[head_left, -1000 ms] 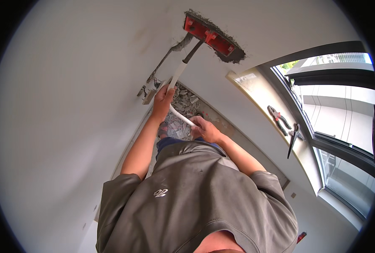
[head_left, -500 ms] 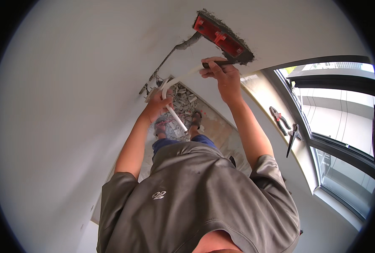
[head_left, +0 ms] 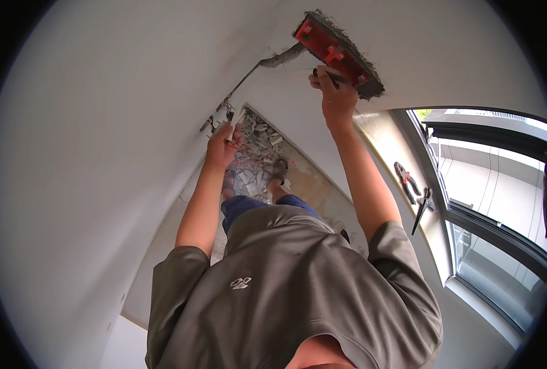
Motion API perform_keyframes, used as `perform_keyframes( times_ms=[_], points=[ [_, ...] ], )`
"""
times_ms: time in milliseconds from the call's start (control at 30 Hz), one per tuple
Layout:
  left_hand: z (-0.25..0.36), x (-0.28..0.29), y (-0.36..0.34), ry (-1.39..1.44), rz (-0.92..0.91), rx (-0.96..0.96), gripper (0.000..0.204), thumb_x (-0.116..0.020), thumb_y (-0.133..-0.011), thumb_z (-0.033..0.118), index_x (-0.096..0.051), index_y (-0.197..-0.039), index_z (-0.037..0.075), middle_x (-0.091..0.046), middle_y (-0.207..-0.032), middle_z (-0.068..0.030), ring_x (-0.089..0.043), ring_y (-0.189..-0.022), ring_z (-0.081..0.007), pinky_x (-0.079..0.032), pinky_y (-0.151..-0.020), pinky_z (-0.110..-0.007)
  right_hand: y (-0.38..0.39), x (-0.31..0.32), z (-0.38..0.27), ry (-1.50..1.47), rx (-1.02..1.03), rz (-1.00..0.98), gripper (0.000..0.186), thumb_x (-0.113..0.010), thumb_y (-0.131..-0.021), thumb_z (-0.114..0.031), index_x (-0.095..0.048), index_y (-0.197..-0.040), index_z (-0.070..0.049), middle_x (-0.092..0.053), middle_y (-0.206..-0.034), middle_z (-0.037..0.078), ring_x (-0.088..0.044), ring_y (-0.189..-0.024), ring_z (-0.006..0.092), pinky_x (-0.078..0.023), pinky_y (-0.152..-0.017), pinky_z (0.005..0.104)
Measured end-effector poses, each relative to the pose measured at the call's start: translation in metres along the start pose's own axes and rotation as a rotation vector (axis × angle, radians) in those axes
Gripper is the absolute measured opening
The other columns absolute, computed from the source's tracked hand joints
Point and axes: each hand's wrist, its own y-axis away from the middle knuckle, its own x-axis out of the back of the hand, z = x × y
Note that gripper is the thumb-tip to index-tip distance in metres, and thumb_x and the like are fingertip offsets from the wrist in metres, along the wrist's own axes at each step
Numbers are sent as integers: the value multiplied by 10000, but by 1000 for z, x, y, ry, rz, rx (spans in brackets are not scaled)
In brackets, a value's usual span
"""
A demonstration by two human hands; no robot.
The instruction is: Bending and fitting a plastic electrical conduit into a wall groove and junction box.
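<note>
My right hand (head_left: pixel 338 101) is raised beside a red rectangular electrical back box (head_left: pixel 332 50) set into a rough cut-out in the wall. Its fingers are closed round a short black stick-like piece (head_left: pixel 334 77), whose exact kind I cannot make out. Lower and to the left, my left hand (head_left: pixel 222 146) is closed on a white pipe (head_left: pixel 232 131), of which only a short length shows. Just above that hand, wires (head_left: pixel 229 115) poke out of the wall. A grey-filled groove (head_left: pixel 279 59) runs from them up to the red box.
Broken rubble (head_left: pixel 255 144) lies on the floor around my feet. On the window sill at right rest red-and-black pliers (head_left: pixel 407 182) and a second black-handled tool (head_left: pixel 422 209). The dark-framed window (head_left: pixel 488 166) stands beyond the sill.
The bent white pipe that spanned both hands no longer stretches between them. My right hand has risen closer to the red box with the black piece; the left has shifted slightly left.
</note>
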Motion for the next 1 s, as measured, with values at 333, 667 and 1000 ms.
perform_keyframes(
  times_ms=[333, 667, 1000],
  points=[
    [-45, -3, -22, 211, -136, -335, 230, -646, -940, 102, -633, -1155, 21, -671, -1218, -123, -616, -1204, -305, -444, -1083, -511, -15, 15, 0, -36, 33, -3, 165, -657, -943, -65, -673, -1054, 56, -714, -903, 109, -700, -839, 154, -578, -801, 283],
    [-43, 18, -61, 14, 149, 33, 112, -668, -951, 152, -648, -1028, 73, -721, -991, -86, -690, -981, -225, -509, -999, -465, -8, -4, 12, 175, 204, -55, 151, -712, -852, -24, -721, -1002, -17, -691, -975, 130, -663, -878, 214, -522, -797, 303],
    [-49, 8, -102, 363, 238, -216, 126, -612, -995, 210, -622, -1054, 100, -718, -1051, -45, -692, -995, -189, -510, -958, -427, -7, -6, 16, 436, 342, -84, 168, -707, -851, -37, -719, -1018, -21, -697, -978, 139, -669, -874, 256, -530, -784, 317]
  ],
)
